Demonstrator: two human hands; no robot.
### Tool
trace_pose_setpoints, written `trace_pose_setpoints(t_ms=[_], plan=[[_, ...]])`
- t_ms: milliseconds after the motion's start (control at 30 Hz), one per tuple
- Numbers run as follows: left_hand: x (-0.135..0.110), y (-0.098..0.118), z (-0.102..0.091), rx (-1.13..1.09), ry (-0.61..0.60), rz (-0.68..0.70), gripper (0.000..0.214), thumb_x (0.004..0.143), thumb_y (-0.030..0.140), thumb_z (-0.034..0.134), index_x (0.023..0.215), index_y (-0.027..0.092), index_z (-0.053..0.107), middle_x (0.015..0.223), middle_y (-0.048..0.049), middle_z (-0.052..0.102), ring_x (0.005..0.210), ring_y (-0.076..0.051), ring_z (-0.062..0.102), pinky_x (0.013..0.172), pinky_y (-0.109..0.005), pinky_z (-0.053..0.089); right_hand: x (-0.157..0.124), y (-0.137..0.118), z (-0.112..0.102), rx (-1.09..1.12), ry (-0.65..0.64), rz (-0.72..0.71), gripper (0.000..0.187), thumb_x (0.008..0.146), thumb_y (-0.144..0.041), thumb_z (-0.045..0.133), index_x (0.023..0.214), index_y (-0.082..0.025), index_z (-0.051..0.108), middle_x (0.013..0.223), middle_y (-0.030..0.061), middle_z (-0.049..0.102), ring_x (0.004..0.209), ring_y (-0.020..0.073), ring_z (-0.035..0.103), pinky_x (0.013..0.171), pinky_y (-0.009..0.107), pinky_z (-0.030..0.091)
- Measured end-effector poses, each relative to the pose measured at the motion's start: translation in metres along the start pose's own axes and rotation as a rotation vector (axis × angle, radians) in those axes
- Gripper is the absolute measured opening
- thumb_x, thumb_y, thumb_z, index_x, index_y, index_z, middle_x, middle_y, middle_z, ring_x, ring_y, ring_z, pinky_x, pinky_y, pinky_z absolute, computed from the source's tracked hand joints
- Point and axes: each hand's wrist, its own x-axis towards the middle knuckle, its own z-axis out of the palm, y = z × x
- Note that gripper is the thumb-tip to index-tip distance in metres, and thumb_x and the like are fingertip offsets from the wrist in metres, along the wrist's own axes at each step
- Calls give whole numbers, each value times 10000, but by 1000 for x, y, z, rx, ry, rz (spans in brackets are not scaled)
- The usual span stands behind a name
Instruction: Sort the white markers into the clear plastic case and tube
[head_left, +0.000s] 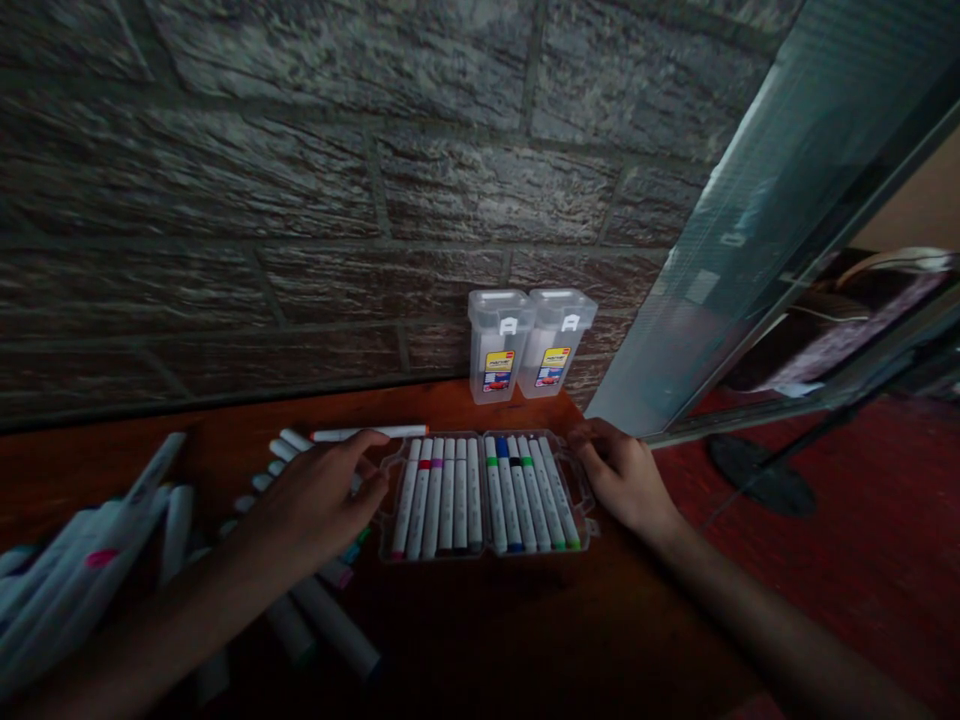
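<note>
A clear plastic marker case (484, 548) lies unfolded on the brown table, with white markers (448, 500) lined up in both halves. Some markers carry coloured bands in red, purple, green, blue and black. My left hand (326, 505) hovers at the case's left edge, thumb and index finger apart with nothing between them. At the right edge, my right hand (626, 475) has its fingers curled against the case rim; its fingertips are partly hidden. An orange-tipped marker (409, 432) lies behind the case, beyond my left fingers.
Loose markers (337, 625) lie scattered under and around my left forearm, and a pile of markers (75, 570) is at the far left. Two clear lidded containers (495, 345) stand against the brick wall (315, 200). A round black stand base (761, 475) is on the red floor.
</note>
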Motion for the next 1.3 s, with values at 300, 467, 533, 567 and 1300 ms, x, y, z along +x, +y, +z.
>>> trace_pose_setpoints(t_ms=[300, 467, 533, 567, 1300], plan=[[-4, 16, -6, 263, -124, -2, 491, 874, 413, 464, 1270, 169, 623, 1064, -155, 784, 1011, -363, 732, 865, -502, 525, 0, 3, 2, 56, 13, 12, 290, 968, -407, 501, 931, -201, 702, 748, 37, 746, 652, 223, 700, 591, 291, 466], [-5, 20, -9, 255, -126, -10, 476, 882, 431, 462, 1272, 200, 609, 1058, -133, 789, 993, -365, 732, 863, -516, 504, -1, 3, 1, 75, 22, 4, 301, 964, -412, 495, 934, -194, 701, 791, 48, 750, 673, 222, 693, 609, 294, 471], [-7, 22, -11, 257, -118, -28, 472, 891, 440, 456, 1278, 216, 605, 1084, -127, 783, 1013, -367, 724, 879, -523, 488, -1, 3, 0, 79, 28, 4, 301, 963, -414, 498, 928, -194, 700, 779, 45, 743, 656, 217, 682, 607, 294, 466], [-7, 24, -12, 253, -113, -35, 470, 893, 446, 456, 1276, 219, 607, 1088, -126, 781, 1021, -369, 720, 880, -523, 485, -1, 3, 0, 81, 31, 5, 300, 962, -415, 502, 924, -193, 700, 769, 43, 738, 646, 215, 675, 603, 295, 463], [-6, 9, -14, 91, -90, -35, 451, 920, 515, 521, 1252, 229, 627, 1000, -68, 764, 815, -271, 689, 723, -395, 465, -4, 7, 1, 254, 105, -35, 292, 996, -446, 542, 948, -188, 671, 804, 49, 721, 689, 208, 669, 610, 283, 502]])
